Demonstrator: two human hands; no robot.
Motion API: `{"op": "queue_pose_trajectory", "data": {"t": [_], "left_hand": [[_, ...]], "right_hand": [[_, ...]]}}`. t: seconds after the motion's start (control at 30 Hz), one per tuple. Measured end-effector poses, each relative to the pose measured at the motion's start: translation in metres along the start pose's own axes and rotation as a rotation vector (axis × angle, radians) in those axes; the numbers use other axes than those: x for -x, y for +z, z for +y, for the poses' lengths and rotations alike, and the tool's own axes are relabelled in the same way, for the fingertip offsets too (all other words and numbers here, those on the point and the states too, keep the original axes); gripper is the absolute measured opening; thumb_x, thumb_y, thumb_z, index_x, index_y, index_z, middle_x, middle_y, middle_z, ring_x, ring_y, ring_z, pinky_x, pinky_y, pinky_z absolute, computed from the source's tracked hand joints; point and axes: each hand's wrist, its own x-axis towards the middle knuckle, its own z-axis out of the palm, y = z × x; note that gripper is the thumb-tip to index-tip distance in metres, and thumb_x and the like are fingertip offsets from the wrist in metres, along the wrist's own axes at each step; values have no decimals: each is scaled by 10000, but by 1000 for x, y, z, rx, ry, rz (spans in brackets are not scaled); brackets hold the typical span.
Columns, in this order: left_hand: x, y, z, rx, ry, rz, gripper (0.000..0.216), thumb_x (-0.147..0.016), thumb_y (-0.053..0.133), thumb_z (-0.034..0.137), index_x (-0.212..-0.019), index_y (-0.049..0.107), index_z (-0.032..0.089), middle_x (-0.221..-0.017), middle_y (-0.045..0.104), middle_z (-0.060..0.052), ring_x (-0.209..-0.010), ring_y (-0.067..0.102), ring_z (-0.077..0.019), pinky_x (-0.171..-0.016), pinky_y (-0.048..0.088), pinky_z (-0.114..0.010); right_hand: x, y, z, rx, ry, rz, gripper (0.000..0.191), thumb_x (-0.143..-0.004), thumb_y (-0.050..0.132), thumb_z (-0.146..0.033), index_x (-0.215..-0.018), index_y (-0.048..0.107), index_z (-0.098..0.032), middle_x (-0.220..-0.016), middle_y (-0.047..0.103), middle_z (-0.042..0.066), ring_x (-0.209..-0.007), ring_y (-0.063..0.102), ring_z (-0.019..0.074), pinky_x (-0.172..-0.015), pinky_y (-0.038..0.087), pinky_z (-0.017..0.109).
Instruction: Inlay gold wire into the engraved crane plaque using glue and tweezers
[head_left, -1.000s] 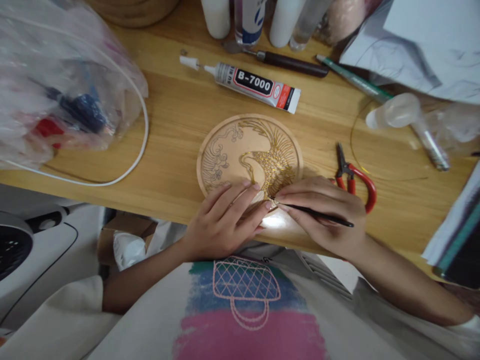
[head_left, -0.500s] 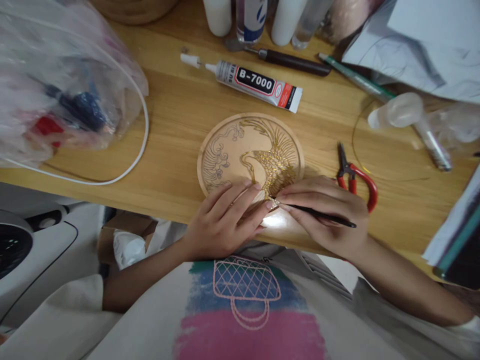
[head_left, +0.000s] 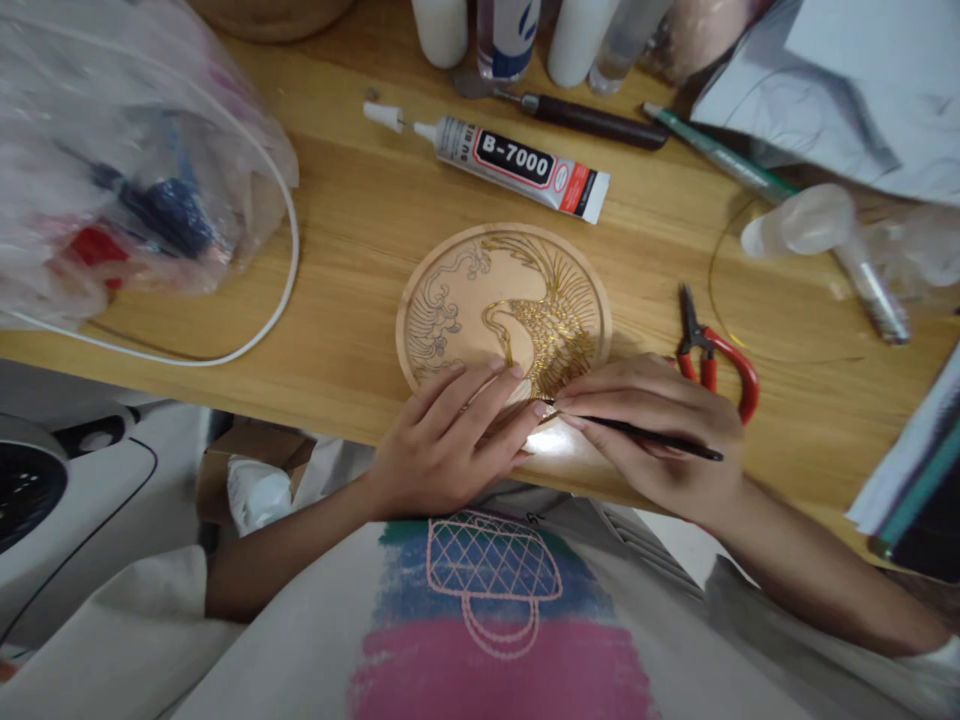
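A round wooden plaque [head_left: 465, 300] lies near the table's front edge, with a crane-like bird worked in gold wire and dark drawn swirls at its left. Across its lower left rests my left hand [head_left: 450, 440], fingers spread and lying flat, hiding that part of the design. My right hand [head_left: 660, 430] is closed in a pinch around slim black tweezers [head_left: 660, 437]. Their tip meets the plaque's lower edge, close to my left index finger. Just beyond my right hand lie red-handled pliers [head_left: 731, 365], and a thin gold wire [head_left: 714, 265] curls behind them.
Behind the plaque lies a B-7000 glue tube [head_left: 517, 160]. Farther back are a dark-handled tool [head_left: 592, 122], a green pencil [head_left: 720, 150] and several bottles [head_left: 574, 45]. A plastic bag [head_left: 150, 150] and a white cable [head_left: 289, 260] take up the left; papers [head_left: 810, 110] lie at the back right.
The view has shifted slightly, so the table things sit a little farther right. The tweezers and my right hand have moved very slightly; my left hand stays in place.
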Motion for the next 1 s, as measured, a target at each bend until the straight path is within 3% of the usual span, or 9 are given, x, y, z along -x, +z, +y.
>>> {"op": "queue_pose_trajectory", "data": {"t": [0.47, 1.0], "left_hand": [[1, 3, 0, 23, 0, 22, 384, -892, 635, 432, -1187, 654, 186, -1220, 664, -135, -1143, 617, -262, -985, 490, -400], [0, 2, 0, -15, 5, 16, 388, -916, 587, 468, -1198, 648, 210, -1212, 678, -109, -1144, 623, -241, -971, 511, -383]], "right_hand": [[-1, -1, -1, -129, 71, 15, 181, -822, 672, -61, -940, 728, -185, -853, 770, 57, -809, 720, 165, -751, 573, 320], [1, 0, 3, 21, 4, -3, 233, -848, 665, -110, -1037, 711, -239, -931, 770, 40, -849, 726, 182, -766, 585, 346]]}}
